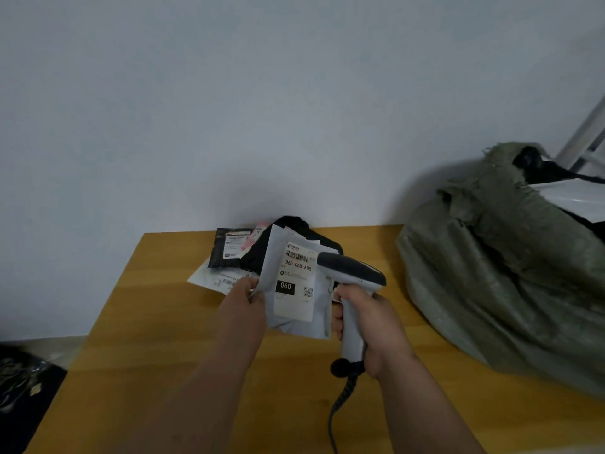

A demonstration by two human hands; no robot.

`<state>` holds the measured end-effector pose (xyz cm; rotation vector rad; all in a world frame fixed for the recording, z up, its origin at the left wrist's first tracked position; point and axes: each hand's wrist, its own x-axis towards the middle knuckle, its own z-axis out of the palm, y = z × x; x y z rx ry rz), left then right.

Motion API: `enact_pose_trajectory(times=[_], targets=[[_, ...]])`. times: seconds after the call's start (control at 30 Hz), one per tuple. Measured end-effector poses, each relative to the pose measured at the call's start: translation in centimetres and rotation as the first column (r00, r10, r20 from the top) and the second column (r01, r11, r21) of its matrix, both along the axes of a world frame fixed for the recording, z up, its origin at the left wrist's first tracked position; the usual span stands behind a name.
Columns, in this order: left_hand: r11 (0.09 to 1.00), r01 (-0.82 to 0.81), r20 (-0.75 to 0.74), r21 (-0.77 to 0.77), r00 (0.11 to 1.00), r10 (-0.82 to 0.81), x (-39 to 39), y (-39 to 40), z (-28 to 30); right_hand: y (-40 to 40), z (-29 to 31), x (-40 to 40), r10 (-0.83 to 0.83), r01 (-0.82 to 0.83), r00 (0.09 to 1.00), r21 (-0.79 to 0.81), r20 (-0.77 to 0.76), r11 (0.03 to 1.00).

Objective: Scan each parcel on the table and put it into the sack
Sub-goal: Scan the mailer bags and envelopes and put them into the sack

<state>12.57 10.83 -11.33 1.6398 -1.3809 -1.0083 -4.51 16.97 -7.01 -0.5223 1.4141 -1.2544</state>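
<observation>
Two hands raised: left (248, 299) pinching parcel (294, 290), right (370, 326) gripping scanner (353, 280).

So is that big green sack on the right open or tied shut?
Open. The green sack has its frayed mouth gaping at the top right, with white and black parcels showing inside it.

parcel sorting spot: labelled parcels (278, 257), scanner (352, 273), sack (497, 273).

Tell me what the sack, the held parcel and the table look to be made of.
Sack: coarse woven fabric, dull green, frayed at its rim.
Held grey parcel: thin plastic mailer, probably; it creases softly, paper label stuck on.
Table: wood or wood-look laminate, smooth, faint grain.
</observation>
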Motion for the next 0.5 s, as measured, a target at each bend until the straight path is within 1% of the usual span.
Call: enact_pose_trajectory(times=[0.13, 0.27, 0.5], targets=[[0.999, 0.013, 0.004, -0.030, 1.000, -0.013, -0.2, 0.5, 0.5, 0.9, 0.4, 0.0, -0.027, 0.027, 1.000, -0.016, -0.008, 1.000], [0.997, 0.027, 0.003, -0.070, 1.000, -0.027, -1.1, 1.0, 1.4, 2.0, 0.9, -0.6, -0.044, 0.042, 0.997, -0.028, -0.064, 0.999], [0.977, 0.091, -0.010, -0.191, 0.995, -0.095, -4.9, 1.4, 3.9, 4.1, 4.1, -3.7, -0.189, 0.177, 0.977, -0.119, -0.100, 0.977]])
